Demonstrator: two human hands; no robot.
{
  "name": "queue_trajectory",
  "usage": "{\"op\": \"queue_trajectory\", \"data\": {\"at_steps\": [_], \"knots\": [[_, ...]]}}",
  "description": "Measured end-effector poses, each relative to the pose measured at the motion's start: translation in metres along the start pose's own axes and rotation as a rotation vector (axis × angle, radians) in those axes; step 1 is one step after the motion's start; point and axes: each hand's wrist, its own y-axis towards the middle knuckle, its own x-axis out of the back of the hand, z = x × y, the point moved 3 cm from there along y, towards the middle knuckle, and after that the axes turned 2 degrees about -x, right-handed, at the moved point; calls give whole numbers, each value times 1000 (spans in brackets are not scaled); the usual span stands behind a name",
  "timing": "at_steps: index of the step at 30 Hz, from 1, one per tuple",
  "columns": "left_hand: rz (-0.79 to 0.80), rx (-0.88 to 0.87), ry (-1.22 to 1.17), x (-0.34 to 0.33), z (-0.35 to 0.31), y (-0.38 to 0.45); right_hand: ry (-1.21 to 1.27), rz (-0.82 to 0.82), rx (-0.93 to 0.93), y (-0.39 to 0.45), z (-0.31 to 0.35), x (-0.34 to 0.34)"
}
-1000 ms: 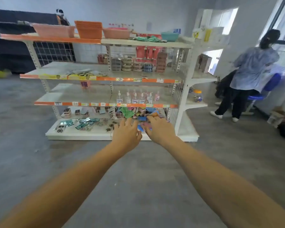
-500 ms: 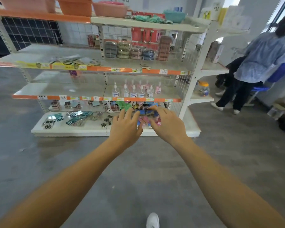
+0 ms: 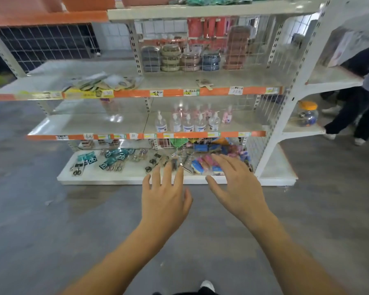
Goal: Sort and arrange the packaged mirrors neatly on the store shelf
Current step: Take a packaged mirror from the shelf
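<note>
A loose pile of flat, plastic-wrapped packages (image 3: 100, 83), which look like the mirrors, lies on the left half of the upper white shelf (image 3: 232, 78). One small package (image 3: 204, 83) lies alone further right on that shelf. My left hand (image 3: 166, 195) and my right hand (image 3: 237, 187) are stretched out side by side in front of the bottom shelf (image 3: 124, 177), well below the pile. Both hands have their fingers spread and hold nothing.
The bottom shelf carries packaged scissors (image 3: 110, 159) and colourful packs (image 3: 209, 165). Pump bottles (image 3: 188, 122) stand on the middle shelf. Stacked containers (image 3: 180, 58) sit behind wire mesh. A jar (image 3: 307, 114) stands on the side shelf, with a person (image 3: 362, 99) at the right.
I have come closer to the shelf unit, which now fills the view. My hands have moved apart and their fingers have spread.
</note>
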Motion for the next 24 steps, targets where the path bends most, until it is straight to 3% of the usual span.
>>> {"op": "queue_trajectory", "data": {"at_steps": [7, 24], "knots": [[90, 107, -31, -35, 9, 91, 107, 32, -39, 82, -33, -32], [99, -50, -172, -118, 59, 414, 66, 14, -245, 354, -120, -129]]}}
